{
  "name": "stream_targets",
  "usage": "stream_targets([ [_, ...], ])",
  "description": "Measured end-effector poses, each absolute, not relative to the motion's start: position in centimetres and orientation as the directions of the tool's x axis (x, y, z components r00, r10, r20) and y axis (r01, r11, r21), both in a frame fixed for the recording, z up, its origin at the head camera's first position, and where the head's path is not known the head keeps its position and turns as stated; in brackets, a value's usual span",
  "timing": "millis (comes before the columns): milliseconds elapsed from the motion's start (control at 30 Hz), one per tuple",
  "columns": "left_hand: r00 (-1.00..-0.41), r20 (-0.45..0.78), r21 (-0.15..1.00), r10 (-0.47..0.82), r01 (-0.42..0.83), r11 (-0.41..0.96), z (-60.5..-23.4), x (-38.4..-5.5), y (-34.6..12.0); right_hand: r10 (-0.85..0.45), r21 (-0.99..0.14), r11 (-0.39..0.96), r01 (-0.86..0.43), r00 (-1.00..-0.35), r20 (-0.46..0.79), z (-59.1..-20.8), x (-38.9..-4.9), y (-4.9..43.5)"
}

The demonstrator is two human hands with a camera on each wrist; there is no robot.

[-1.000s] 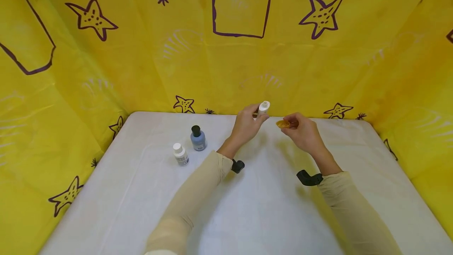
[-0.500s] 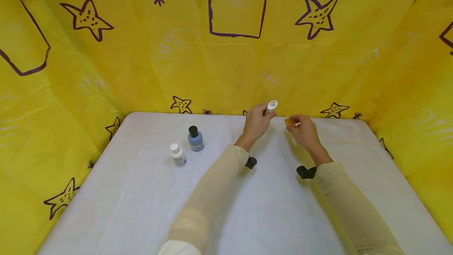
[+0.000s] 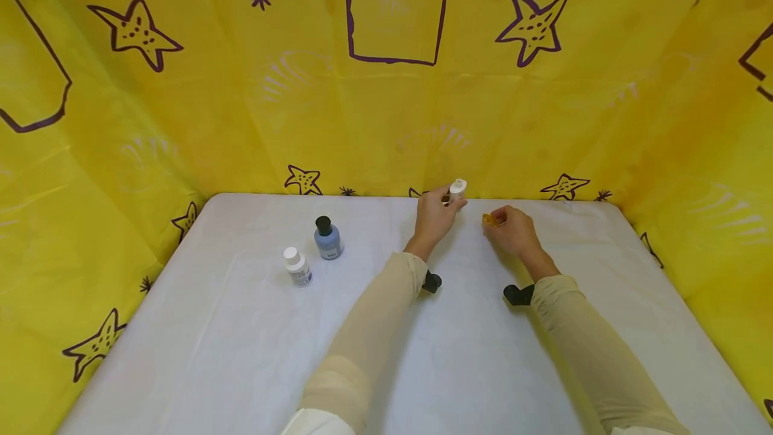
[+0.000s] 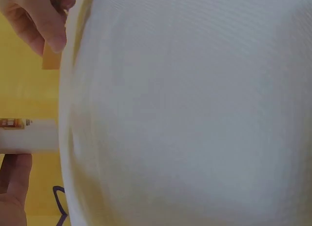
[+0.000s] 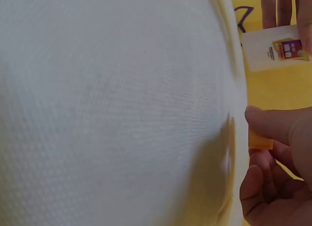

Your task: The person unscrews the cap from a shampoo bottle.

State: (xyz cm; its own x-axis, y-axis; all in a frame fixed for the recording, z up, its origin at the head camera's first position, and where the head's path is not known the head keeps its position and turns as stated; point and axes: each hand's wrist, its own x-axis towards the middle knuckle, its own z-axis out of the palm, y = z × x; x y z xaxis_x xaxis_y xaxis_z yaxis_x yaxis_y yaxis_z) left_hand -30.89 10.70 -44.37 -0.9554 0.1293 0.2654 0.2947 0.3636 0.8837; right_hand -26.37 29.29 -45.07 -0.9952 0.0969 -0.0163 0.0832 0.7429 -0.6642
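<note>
- Bottle [image 3: 457, 190], white and uncapped, is in the left hand [image 3: 435, 216] at the far side of the bench [image 3: 241, 354], mouth up. The grip is clamped on its sides with thumb and fingers, likely to leave the mouth clear and to keep it from tipping.
- Orange cap [image 3: 490, 219] is in the right hand [image 3: 514, 231], just right of the bottle and apart from it. Thumb and fingers pinch it, a hold that seems to suit so small and light a piece.
- Label [image 5: 291, 49] on the bottle shows in the right wrist view. Whether the base touches the bench, I cannot tell.
- Blue bottle [image 3: 329, 243] and white-capped bottle [image 3: 298, 268] stand upright to the left, near each other but not touching, the blue one farther. Both are capped and well apart from the hands, which probably gives the hands room.
- Yellow curtain [image 3: 386, 106] hangs beyond the bench.
</note>
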Motion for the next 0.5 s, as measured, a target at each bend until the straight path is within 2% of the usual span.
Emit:
stream_targets([
  [267, -0.959, 0.201, 0.879, 0.199, 0.266, 0.396, -44.67, -30.98, 10.46, 0.089, -0.638, 0.765, 0.089, -0.996, -0.033, -45.63, -26.43, 29.21],
  [500, -0.951, 0.213, 0.855, 0.223, 0.292, 0.429, -44.70, -30.95, 10.39, 0.088, -0.619, 0.779, 0.102, -0.995, -0.053, -46.10, -26.58, 29.16],
])
